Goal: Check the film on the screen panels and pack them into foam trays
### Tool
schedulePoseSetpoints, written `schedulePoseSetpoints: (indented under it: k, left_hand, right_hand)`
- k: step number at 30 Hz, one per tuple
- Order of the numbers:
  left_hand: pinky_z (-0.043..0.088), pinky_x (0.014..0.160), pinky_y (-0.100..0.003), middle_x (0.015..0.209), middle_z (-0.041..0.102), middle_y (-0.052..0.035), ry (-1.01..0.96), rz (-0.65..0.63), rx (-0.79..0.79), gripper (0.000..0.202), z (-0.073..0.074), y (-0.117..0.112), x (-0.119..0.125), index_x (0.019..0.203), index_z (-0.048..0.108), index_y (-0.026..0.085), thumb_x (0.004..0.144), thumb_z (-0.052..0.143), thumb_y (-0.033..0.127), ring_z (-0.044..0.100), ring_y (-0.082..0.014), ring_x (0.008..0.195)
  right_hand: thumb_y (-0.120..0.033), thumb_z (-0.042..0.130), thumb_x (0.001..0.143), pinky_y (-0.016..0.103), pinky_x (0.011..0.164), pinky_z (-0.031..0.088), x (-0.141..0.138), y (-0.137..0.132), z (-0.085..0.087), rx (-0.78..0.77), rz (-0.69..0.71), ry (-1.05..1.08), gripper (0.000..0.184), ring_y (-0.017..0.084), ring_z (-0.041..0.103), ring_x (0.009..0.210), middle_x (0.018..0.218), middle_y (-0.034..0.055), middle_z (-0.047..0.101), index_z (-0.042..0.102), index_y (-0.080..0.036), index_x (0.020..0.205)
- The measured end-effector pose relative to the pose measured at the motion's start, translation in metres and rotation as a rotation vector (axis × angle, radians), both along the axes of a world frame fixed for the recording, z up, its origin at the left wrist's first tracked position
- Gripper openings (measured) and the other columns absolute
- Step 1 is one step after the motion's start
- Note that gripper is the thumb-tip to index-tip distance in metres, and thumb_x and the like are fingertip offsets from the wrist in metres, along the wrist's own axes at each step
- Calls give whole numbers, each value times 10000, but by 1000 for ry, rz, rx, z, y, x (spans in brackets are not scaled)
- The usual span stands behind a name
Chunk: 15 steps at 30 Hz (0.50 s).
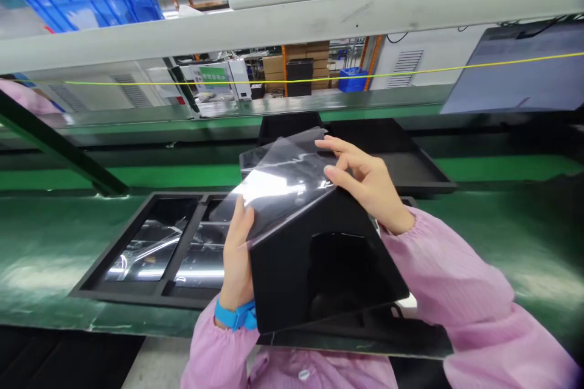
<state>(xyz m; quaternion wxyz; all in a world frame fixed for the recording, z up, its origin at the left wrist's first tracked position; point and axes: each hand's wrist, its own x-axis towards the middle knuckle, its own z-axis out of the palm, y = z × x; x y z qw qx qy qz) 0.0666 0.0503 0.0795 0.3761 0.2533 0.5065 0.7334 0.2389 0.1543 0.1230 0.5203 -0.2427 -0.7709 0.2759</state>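
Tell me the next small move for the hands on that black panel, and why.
Probably the right hand should pull the clear plastic film further toward the near corner: the film is only partly lifted, at the far end of the glossy black square panel, which the left hand grips by its left side.

A panel (319, 261) tilts between the left hand (237, 255) at its left edge and the right hand (365, 185) on top, where a film (283, 182) overlies it. Behind it, to the left, a compartment tray (137, 292) lies on the belt (45, 243). A second tray (410, 164) lies farther back, below the shelf (319, 18).
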Motion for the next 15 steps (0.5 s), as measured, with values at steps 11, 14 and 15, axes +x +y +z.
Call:
schedulePoseSetpoints:
  k: [11,14,15]
  left_hand:
    - [193,1195,-310,1507,385,88,-243,-259,177,481,25,2,13,1375,479,305,902,543,241,253,-159,1437]
    - [169,1202,-306,1500,400,91,-209,-286,230,451,25,3,14,1350,515,281,904,531,214,225,-167,1447]
    - [166,1205,-323,1494,410,91,-211,-300,243,449,25,4,14,1345,522,279,902,527,204,219,-179,1448]
  right_hand:
    - [-160,605,848,355,1076,373,13,-2,10,-51,-63,85,296,209,551,1200,1097,52,680,523,-159,564]
    - [-147,605,847,362,1078,376,17,-4,11,-44,-102,69,301,207,556,1193,1093,45,682,514,-159,561]
    - [-147,607,847,367,1080,376,18,-4,12,-41,-114,62,300,206,559,1188,1092,42,682,515,-160,562]
